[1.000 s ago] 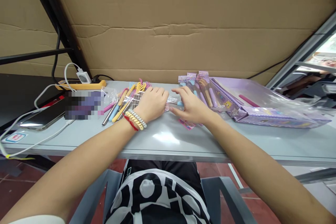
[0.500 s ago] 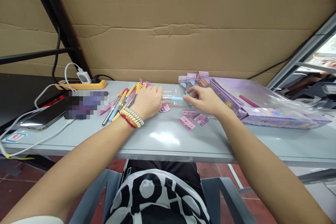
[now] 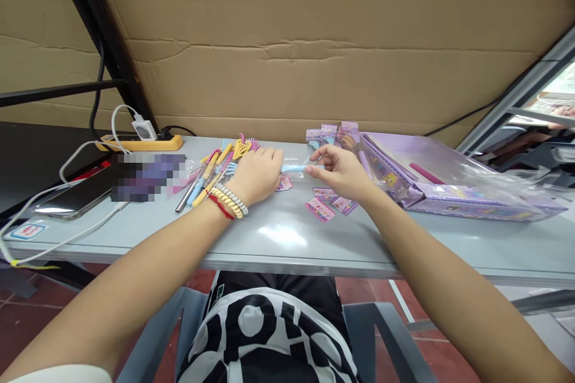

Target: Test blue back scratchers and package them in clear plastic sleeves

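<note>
A light-blue back scratcher lies crosswise between my hands, just above the table. My left hand is closed around its left part, fingers mostly hidden from above. A pale-blue claw pokes out left of that hand, seemingly its head. My right hand pinches the right end between thumb and fingers. Clear plastic wrapping shows around and behind the rod. By my left wrist lies a pile of back scratchers in yellow, blue and pink. Small pink-purple cards rest in front of my right hand.
Packaged back scratchers lie behind my right hand. A purple box with clear plastic and a pink stick stands to the right. Leftward are a phone, white cables and a yellow power strip. Cardboard backs the table.
The blue back scratcher has shifted left through my left hand, and its claw now shows beyond that hand. My right hand has moved slightly left with its end.
</note>
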The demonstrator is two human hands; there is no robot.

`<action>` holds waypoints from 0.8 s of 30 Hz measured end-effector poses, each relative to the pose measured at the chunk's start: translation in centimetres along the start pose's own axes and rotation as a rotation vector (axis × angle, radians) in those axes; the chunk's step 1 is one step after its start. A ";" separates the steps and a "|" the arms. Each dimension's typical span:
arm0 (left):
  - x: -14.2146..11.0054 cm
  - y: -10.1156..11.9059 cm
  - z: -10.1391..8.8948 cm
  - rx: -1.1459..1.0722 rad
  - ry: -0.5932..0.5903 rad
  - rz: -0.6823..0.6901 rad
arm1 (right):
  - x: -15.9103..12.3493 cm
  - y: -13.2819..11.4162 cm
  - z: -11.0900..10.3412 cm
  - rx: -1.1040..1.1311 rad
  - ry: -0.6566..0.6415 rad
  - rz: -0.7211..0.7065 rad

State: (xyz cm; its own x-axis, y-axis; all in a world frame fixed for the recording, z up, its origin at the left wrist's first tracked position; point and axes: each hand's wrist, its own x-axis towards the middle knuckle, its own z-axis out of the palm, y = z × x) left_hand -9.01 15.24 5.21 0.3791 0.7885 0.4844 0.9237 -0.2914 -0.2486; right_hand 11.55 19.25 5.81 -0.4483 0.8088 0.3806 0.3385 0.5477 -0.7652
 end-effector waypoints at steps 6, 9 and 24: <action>0.0 -0.4 -0.3 -0.017 0.014 -0.030 | 0.0 -0.4 -1.0 0.454 -0.212 0.072; 0.0 -0.4 -0.5 -0.027 0.036 -0.027 | -0.1 -0.3 -1.9 0.533 -0.279 0.076; -0.2 0.7 -0.5 0.043 0.131 0.213 | 0.3 0.9 0.0 0.343 -0.193 0.074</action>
State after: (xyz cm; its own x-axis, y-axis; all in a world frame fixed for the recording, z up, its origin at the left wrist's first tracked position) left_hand -8.38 14.63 5.37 0.5717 0.6340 0.5208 0.8199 -0.4180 -0.3912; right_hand 11.70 20.01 5.28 -0.5910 0.7706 0.2386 0.0943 0.3597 -0.9283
